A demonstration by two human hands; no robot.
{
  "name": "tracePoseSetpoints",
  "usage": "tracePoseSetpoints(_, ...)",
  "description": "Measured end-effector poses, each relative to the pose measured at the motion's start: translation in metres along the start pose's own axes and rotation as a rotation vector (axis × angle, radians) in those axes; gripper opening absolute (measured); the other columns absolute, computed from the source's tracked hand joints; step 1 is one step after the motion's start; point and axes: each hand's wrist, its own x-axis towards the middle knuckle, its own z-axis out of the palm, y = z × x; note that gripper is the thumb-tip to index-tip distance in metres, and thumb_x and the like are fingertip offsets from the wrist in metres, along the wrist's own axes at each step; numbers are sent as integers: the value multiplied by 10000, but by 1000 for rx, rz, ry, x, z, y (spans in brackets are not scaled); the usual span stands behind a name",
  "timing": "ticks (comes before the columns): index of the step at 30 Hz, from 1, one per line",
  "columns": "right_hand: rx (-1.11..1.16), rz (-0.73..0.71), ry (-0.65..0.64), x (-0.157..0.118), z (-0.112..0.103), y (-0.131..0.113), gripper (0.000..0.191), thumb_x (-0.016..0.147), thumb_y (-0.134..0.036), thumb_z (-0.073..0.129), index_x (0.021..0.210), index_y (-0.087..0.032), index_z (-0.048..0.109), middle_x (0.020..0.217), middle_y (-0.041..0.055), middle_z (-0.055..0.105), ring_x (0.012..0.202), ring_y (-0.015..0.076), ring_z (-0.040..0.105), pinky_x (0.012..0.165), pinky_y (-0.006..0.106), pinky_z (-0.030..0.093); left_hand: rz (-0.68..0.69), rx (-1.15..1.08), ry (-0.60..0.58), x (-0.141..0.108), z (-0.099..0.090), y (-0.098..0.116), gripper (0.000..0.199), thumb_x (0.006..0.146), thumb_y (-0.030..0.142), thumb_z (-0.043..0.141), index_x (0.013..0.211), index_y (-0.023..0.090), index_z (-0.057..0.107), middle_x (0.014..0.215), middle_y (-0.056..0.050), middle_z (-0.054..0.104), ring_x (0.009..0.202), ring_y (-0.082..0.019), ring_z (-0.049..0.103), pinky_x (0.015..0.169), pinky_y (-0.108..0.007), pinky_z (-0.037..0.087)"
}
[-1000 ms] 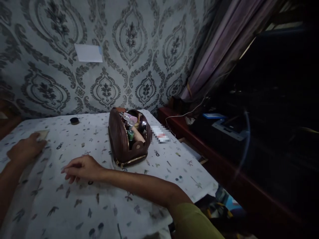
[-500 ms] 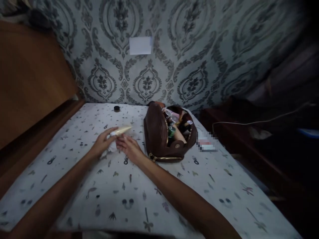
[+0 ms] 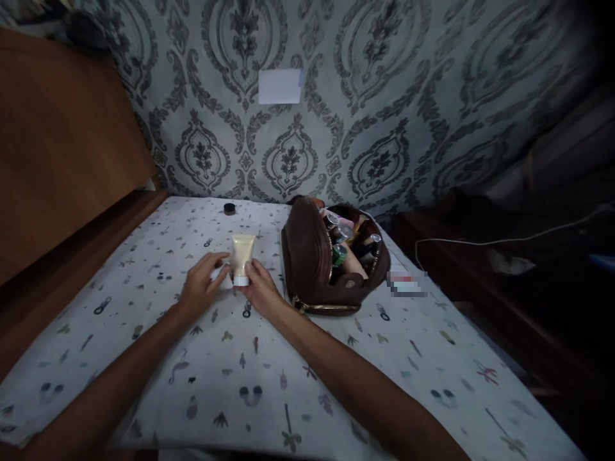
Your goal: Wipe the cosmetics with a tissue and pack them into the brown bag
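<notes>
Over there, the right hand (image 3: pixel 262 289) is pinching a cream-coloured tube (image 3: pixel 243 251); the left hand (image 3: pixel 200 282) is curling alongside, its grip unclear.

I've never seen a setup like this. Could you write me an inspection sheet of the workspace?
Surface: white cloth with small printed motifs.
Job's things: cream-coloured tube, white cap downward; dark brown bag, unzipped, packed with small containers.
Clutter: small dark round item near the back edge; pixelated item right of the bag, unreadable.
Right hand: grip closed on the tube's lower part.
Left hand: beside the tube, something white at its fingers, too unclear to identify.
Cables: pale cord at right, beyond the bag.
Surroundings: patterned wall bearing a white rectangle; wooden panel at left; far right too dark to judge.
</notes>
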Motion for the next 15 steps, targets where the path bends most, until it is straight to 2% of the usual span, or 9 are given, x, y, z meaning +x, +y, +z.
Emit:
tracePoseSetpoints(2,-122,-41,-24,0,1,4,453,765,-534,769,1066,-251,583,966,18,692,889,193,649,731,305,549,29,48,69,0,1,2,309,1014,381,481,1188,185,645,1008,-89,663,956,-221,630,873,-357,531)
tracePoseSetpoints(6,-486,-237,-94,-4,1,6,331,851,-471,648,1072,-227,609,997,22,664,983,187,604,934,309,492,163,192,-7,-2,9,5,317,1005,378,491,1217,220,666,1259,-140,655,1226,-308,559,1056,-499,428)
tracePoseSetpoints(9,-704,-294,-168,-9,2,1,278,927,-438,531,1053,-205,615,972,23,630,947,180,572,938,307,461,148,251,-14,0,10,3,322,1010,361,468,1230,236,668,1343,-136,635,1329,-334,499,1120,-558,343)
tracePoseSetpoints(12,-841,-268,-256,-15,4,-4,300,958,-449,484,1040,-190,613,887,7,577,841,164,535,831,285,456,20,182,37,5,4,1,358,1016,377,413,1197,207,671,1290,-139,640,1256,-304,547,1086,-490,406)
tracePoseSetpoints(15,-895,-222,-321,-20,8,-7,354,966,-477,476,1092,-185,631,828,-3,552,789,158,521,747,264,459,-157,58,50,10,-6,-2,374,1010,413,389,1051,187,685,1035,-91,691,994,-242,632,900,-359,490)
